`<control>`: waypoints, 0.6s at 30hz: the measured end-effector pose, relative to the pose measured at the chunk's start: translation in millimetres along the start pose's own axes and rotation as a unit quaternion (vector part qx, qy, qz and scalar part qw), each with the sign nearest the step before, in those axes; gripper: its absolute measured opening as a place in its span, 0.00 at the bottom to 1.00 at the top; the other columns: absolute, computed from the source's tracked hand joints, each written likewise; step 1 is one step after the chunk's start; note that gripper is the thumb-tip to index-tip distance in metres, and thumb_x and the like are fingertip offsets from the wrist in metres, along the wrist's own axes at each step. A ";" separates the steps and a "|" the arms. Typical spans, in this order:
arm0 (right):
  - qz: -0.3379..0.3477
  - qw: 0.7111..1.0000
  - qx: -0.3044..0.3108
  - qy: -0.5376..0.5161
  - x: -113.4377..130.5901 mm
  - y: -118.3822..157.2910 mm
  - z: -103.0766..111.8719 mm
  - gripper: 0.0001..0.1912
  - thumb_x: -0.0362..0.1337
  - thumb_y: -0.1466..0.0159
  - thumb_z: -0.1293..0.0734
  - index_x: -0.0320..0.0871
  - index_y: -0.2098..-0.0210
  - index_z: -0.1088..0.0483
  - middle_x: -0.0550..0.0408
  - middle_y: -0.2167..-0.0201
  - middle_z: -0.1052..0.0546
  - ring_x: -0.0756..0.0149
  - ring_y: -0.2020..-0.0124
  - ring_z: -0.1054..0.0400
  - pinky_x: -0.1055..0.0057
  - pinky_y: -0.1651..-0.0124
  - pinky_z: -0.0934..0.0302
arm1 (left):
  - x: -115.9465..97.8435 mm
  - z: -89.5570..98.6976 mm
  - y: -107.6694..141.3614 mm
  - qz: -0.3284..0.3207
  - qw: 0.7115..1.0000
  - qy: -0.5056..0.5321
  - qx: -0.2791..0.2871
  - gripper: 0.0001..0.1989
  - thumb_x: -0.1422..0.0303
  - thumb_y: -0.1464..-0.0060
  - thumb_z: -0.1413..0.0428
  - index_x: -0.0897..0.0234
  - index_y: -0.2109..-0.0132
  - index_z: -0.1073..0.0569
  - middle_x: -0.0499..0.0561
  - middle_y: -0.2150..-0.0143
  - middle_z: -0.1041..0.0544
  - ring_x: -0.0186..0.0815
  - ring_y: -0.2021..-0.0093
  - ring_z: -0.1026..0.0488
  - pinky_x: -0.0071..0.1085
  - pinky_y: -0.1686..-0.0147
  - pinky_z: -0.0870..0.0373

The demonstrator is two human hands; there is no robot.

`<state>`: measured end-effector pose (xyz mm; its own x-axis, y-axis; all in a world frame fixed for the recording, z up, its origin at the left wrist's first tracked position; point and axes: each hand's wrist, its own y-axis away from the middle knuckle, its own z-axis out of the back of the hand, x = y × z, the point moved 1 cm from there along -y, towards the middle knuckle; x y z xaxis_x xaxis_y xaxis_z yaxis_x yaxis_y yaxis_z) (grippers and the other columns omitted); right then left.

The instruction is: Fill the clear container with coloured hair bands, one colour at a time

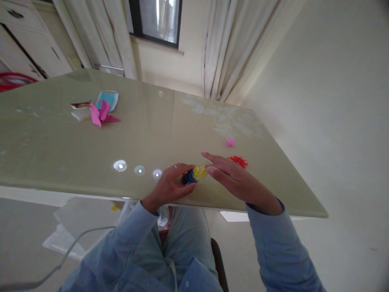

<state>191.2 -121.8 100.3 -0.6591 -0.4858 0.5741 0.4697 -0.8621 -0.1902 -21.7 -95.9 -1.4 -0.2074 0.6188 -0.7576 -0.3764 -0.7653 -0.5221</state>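
Observation:
My left hand (170, 183) curls its thumb and fingers around a small dark blue bundle (189, 177) above the near edge of the table. Against its right side is a tangle of thin yellow strands or loops (199, 172); I cannot make out whether the two are joined. My right hand (231, 175) is stretched out, fingers straight and thumb apart, its thumb tip close to the yellow tangle. Whether it touches the strands is unclear. Just beyond the right hand lies a pile of thin red strands (238, 161), partly hidden by it. Farther back sits a small pink bundle (230, 141).
On the glossy table (146, 134), a magenta folded-paper shape (101, 114), a blue face mask (107, 99), a small picture card (80, 105) and a clear packet (81, 114) lie at the back left. A wall (334, 121) rises on the right.

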 end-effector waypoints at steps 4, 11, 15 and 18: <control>-0.002 1.000 -0.025 -0.010 -1.0 0.1 2.9 0.16 0.43 0.27 0.38 0.47 0.51 0.20 0.45 0.37 0.28 0.56 0.37 0.31 0.55 0.35 0.36 | 2.0 -0.9 1.0 0.001 1.000 0.010 -0.006 0.20 0.66 0.49 0.35 0.64 0.48 0.22 0.56 0.56 0.17 0.39 0.58 0.20 0.34 0.56 0.23; 0.007 0.996 -0.085 -0.037 2.4 -1.1 11.5 0.12 0.41 0.31 0.34 0.47 0.55 0.18 0.46 0.44 0.21 0.56 0.42 0.26 0.56 0.38 0.33 | 2.9 -2.4 1.0 0.004 0.999 0.024 -0.022 0.21 0.66 0.50 0.34 0.65 0.48 0.21 0.57 0.56 0.17 0.39 0.59 0.20 0.34 0.57 0.23; 0.031 0.991 -0.127 -0.023 9.5 -1.4 13.7 0.12 0.38 0.31 0.33 0.48 0.51 0.20 0.49 0.45 0.20 0.59 0.42 0.26 0.57 0.37 0.33 | 1.8 -2.0 0.5 0.000 0.999 0.026 -0.021 0.20 0.66 0.50 0.34 0.66 0.48 0.21 0.57 0.56 0.17 0.38 0.60 0.20 0.32 0.58 0.23; 0.055 0.992 -0.111 0.005 11.3 -1.2 9.5 0.13 0.38 0.31 0.32 0.48 0.49 0.20 0.48 0.43 0.22 0.58 0.41 0.27 0.57 0.37 0.33 | 1.8 -1.9 0.7 -0.006 0.999 0.025 -0.028 0.21 0.66 0.50 0.34 0.66 0.48 0.21 0.57 0.56 0.17 0.38 0.59 0.20 0.33 0.57 0.23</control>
<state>188.8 -124.8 114.6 -0.6171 -0.5787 0.5332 0.3988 -0.8142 -0.4221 -20.6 -95.6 -3.9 -0.1580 0.6188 -0.7695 -0.3267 -0.7681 -0.5507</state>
